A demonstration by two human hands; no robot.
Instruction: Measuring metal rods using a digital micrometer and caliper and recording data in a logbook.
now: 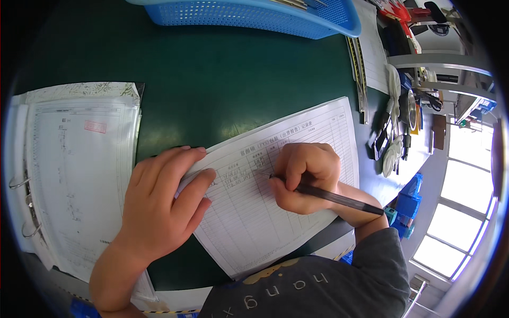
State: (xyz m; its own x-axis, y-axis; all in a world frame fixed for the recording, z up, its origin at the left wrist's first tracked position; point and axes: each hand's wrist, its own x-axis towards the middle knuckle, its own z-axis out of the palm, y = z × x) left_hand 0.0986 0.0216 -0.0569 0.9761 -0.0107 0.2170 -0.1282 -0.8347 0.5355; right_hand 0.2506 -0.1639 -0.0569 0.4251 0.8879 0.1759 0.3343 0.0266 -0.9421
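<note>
A stack of printed form sheets (286, 228) lies tilted on the dark green tabletop, its upper rows filled with handwriting. My right hand (307, 177) grips a black pen (339, 199), and the tip meets the paper near the written entries. The pen's back end points toward my right forearm. My left hand (167, 196) rests over the left edge of the sheets with its fingers stretched out, holding nothing. Left of that hand lies a ring binder (79, 180) with drawing sheets in clear sleeves, one bearing a red stamp.
At the far edge stands a blue perforated plastic basket (249, 16) with thin rods in it. A metal ruler (358, 79) lies at the right beside another sheet of paper (371, 47). White gloves (393, 153) and assorted tools crowd the right side under a grey shelf (440, 62).
</note>
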